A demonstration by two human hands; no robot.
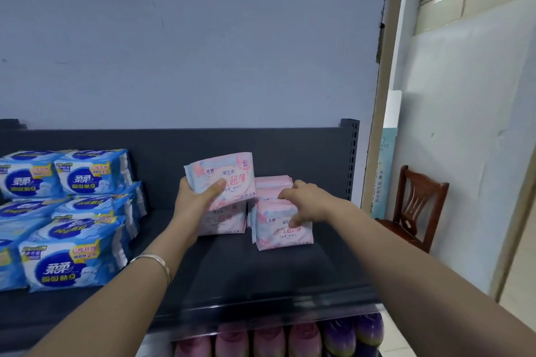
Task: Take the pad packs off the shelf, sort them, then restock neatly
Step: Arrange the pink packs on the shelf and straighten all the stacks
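My left hand [197,197] grips a pink pad pack [229,174], holding it upright above another pink pack [223,222] that stands on the dark shelf [261,275]. My right hand [307,200] holds the top of a front pink pack [282,230], thumb on its face and fingers curled over its upper edge. More pink packs [274,182] are stacked behind it. Blue pad packs [63,264] sit piled in rows on the left of the shelf.
The shelf's back panel and perforated right post [352,153] bound the space. Pink and purple bottles [304,339] line the lower shelf. A wooden chair [414,209] stands to the right by the white wall.
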